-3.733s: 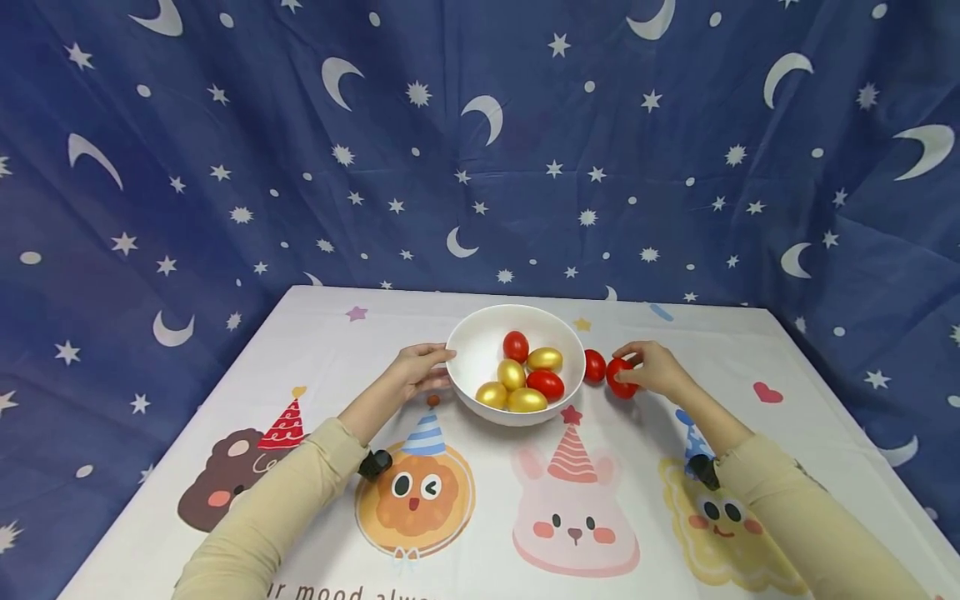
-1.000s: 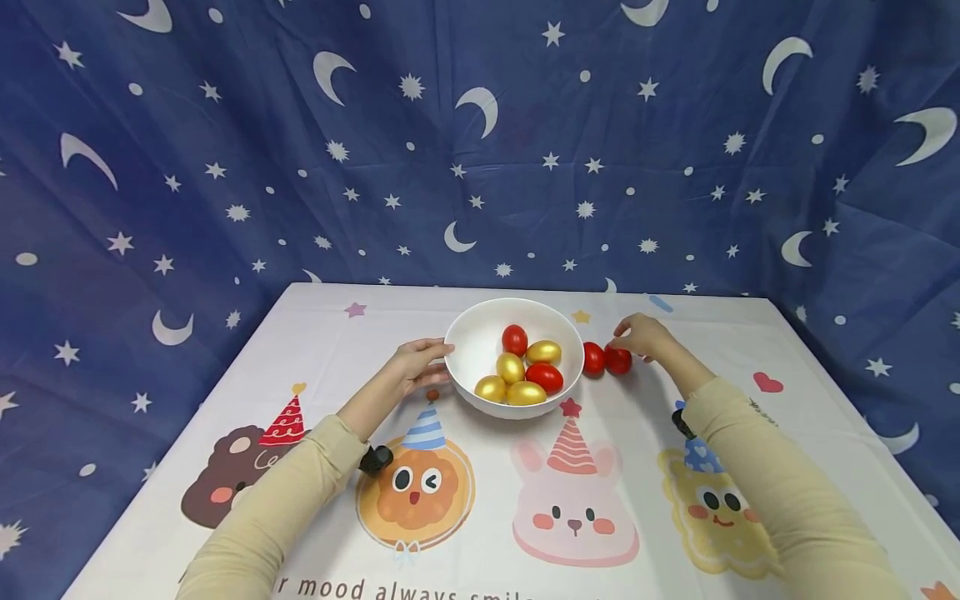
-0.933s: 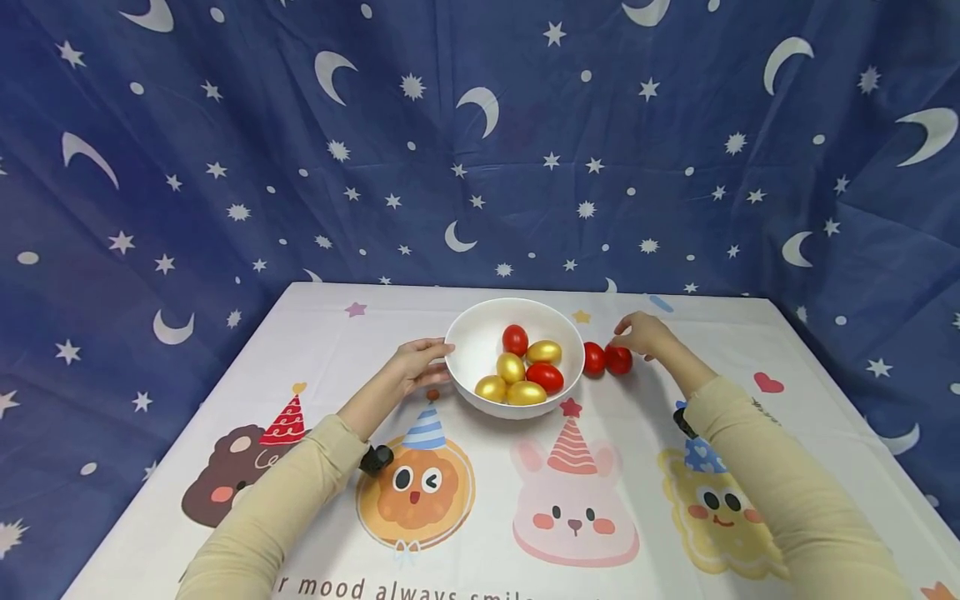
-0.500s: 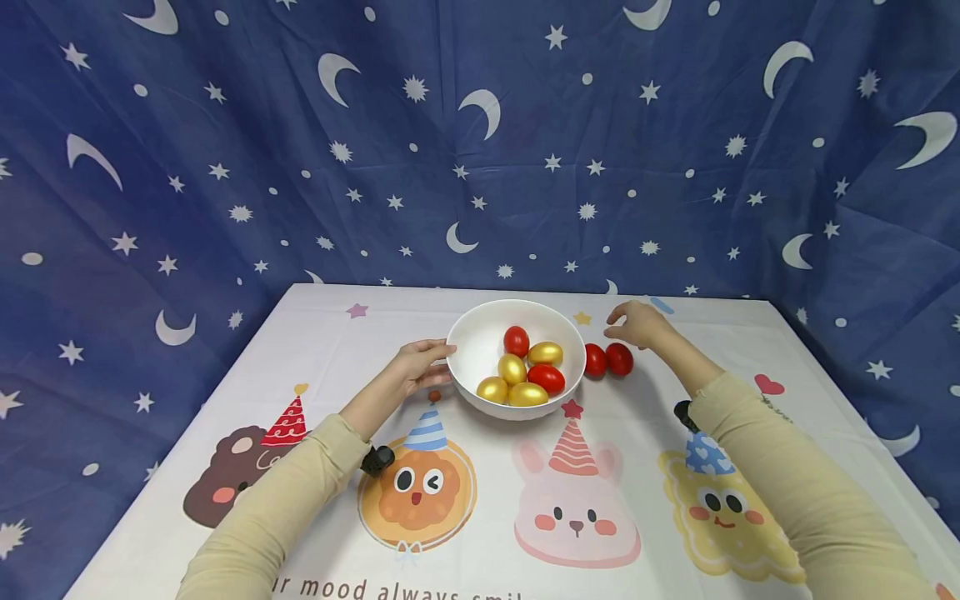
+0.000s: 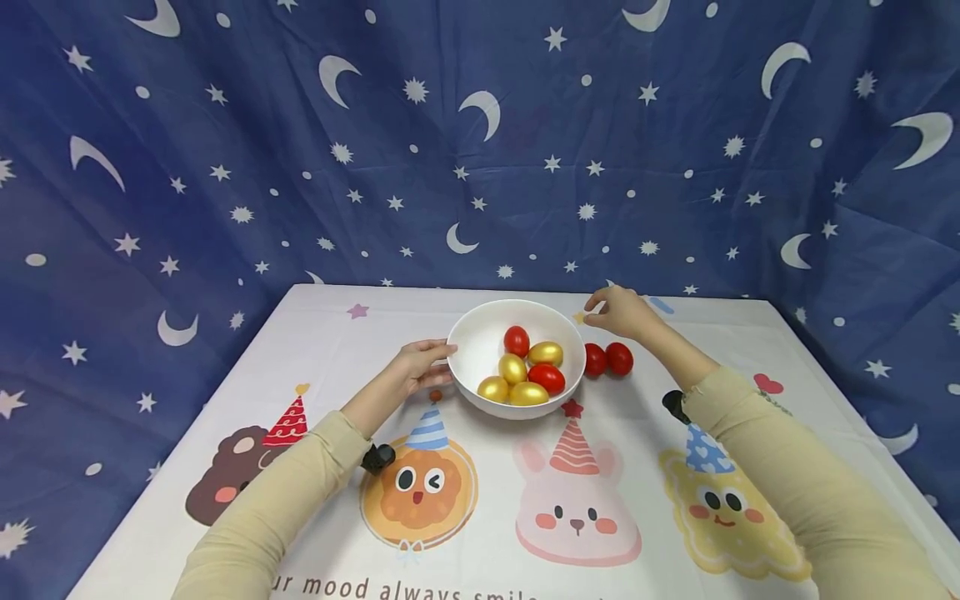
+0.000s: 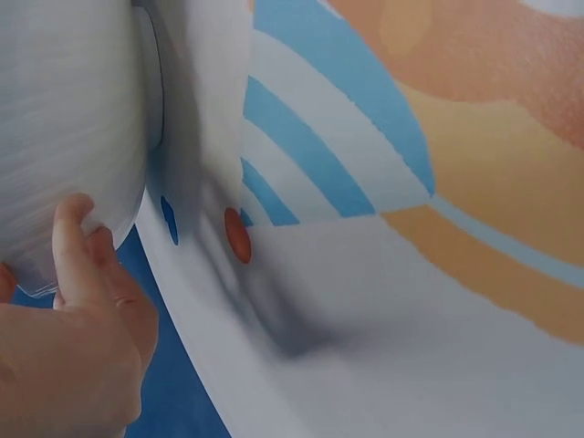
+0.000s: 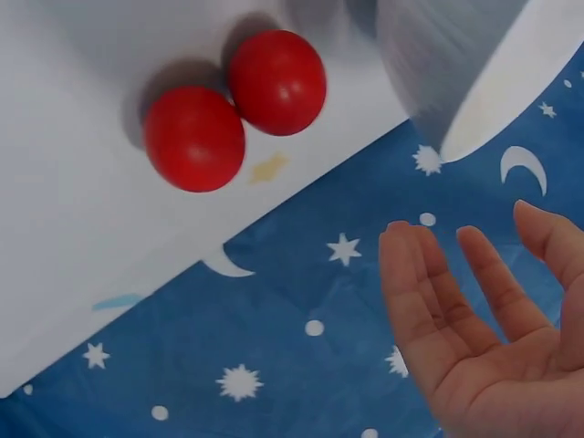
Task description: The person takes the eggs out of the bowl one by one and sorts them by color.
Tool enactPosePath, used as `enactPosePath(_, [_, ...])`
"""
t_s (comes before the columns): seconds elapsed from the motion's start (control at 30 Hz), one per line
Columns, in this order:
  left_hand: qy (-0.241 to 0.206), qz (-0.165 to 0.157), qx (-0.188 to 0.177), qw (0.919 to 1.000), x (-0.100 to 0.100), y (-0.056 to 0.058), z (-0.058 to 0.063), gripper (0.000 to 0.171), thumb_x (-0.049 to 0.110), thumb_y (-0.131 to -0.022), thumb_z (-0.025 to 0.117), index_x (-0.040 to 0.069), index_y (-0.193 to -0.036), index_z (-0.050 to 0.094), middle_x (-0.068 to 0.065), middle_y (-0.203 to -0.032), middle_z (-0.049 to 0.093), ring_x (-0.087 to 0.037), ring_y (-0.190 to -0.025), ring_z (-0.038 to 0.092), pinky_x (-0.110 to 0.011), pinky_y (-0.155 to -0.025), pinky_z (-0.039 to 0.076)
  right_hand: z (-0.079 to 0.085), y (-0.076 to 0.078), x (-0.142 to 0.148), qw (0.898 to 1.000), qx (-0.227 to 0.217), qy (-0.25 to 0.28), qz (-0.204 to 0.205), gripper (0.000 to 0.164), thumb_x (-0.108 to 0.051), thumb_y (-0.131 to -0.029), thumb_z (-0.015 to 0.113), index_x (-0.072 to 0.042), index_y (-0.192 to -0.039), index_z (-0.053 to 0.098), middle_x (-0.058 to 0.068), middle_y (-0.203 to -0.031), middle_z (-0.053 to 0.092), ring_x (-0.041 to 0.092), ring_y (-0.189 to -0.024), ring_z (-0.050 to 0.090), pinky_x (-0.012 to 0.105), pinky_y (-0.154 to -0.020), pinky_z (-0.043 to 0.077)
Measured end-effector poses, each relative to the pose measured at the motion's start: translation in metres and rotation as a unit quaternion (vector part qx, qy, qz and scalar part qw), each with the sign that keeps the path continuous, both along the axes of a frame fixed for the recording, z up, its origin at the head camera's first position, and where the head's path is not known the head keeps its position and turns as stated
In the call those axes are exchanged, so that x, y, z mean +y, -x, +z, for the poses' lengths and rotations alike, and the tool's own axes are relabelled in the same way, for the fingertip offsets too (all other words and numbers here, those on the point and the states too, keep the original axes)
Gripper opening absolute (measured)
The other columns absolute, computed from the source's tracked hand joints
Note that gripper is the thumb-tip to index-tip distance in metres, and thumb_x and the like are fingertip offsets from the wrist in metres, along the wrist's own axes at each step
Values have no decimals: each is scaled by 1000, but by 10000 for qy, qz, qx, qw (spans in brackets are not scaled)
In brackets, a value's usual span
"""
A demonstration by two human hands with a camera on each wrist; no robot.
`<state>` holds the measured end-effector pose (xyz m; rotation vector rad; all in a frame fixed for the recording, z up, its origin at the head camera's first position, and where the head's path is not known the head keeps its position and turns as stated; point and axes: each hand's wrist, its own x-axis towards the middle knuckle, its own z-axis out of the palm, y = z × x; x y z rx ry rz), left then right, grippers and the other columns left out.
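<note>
A white bowl (image 5: 472,354) stands mid-table with several gold eggs (image 5: 546,353) and two red eggs (image 5: 547,379) inside. My left hand (image 5: 414,367) holds its left side, thumb at the rim and fingers against the outer wall, as the left wrist view also shows. Just right of the bowl, a pair of red eggs (image 5: 619,358) lie side by side on the cloth. My right hand (image 5: 624,312) hovers behind these, near the bowl's far right side, holding nothing. In the right wrist view its fingers (image 7: 506,297) are spread and slightly bent, apart from the eggs.
A white tablecloth (image 5: 480,500) with printed cartoon animals covers the table. Its far edge meets a blue star-and-moon curtain (image 5: 525,150) close behind the bowl. A dark wrist camera (image 5: 377,458) sits at my left cuff, another (image 5: 675,406) at my right.
My right hand held the outer red egg, let go of it beside the other one, then rose and moved back and left. My left hand and the bowl stay put.
</note>
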<state>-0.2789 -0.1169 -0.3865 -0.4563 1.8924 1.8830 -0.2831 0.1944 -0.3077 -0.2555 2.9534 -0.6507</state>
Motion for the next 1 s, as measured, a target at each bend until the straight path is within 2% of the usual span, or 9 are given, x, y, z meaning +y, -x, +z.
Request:
enactPosePath(0.2, [40, -32, -127, 9999, -3, 0, 4, 48, 21, -90, 65, 12, -135, 51, -16, -134, 54, -10, -65, 65, -21, -69, 62, 5, 3, -17, 9995, 149, 33, 289, 28, -12, -88, 64, 5, -110, 64, 24, -102, 65, 33, -89, 60, 38, -79, 62])
enactPosePath(0.37, [47, 36, -198, 9998, -3, 2, 7, 47, 18, -89, 66, 11, -133, 53, -15, -134, 54, -13, -68, 65, -24, -71, 63, 9, 3, -35, 9990, 83, -3, 436, 28, -13, -88, 64, 3, -111, 64, 23, -102, 67, 31, -89, 60, 36, -79, 62])
enactPosePath(0.5, [30, 88, -236, 9997, -2, 3, 11, 49, 15, -89, 66, 10, -135, 51, -16, -135, 53, -23, -92, 67, -26, -73, 63, 11, 5, -47, 9980, 91, -42, 623, 28, -12, -88, 66, 4, -111, 65, 23, -104, 67, 31, -89, 62, 37, -80, 62])
enactPosePath(0.6, [15, 86, -260, 9996, -2, 5, 13, 49, 15, -90, 64, 9, -137, 49, -16, -137, 51, -29, -114, 60, -25, -73, 63, 11, 7, -56, 9973, 67, -91, 722, 28, -12, -87, 66, 3, -110, 66, 22, -105, 67, 31, -92, 62, 36, -80, 62])
enactPosePath(0.7, [113, 43, -227, 9997, 0, 7, 16, 49, 14, -90, 64, 10, -137, 50, -16, -136, 50, -31, -121, 54, -24, -71, 63, 10, 10, -62, 9970, 11, -163, 760, 27, -12, -86, 67, 2, -109, 66, 20, -105, 67, 30, -91, 62, 34, -79, 62])
enactPosePath(0.8, [216, -7, -161, 9996, 2, 9, 19, 48, 11, -90, 64, 9, -136, 51, -17, -135, 51, -30, -116, 59, -24, -69, 63, 10, 12, -67, 9967, -50, -248, 773, 27, -12, -86, 67, 1, -109, 66, 19, -104, 67, 29, -89, 61, 34, -78, 61])
enactPosePath(0.9, [355, -30, -105, 9993, 3, 10, 19, 48, 9, -89, 65, 9, -135, 52, -19, -132, 53, -24, -97, 66, -24, -67, 63, 10, 15, -73, 9957, -144, -379, 837, 28, -12, -86, 67, 1, -111, 66, 19, -109, 66, 29, -92, 61, 35, -82, 60])
enactPosePath(1.0, [515, -47, -11, 9987, 3, 9, 18, 47, 8, -88, 64, 8, -133, 53, -19, -128, 56, -16, -75, 67, -23, -64, 63, 10, 19, -80, 9942, -368, -542, 855, 30, -13, -87, 66, 0, -114, 65, 19, -118, 63, 29, -93, 60, 36, -83, 60])
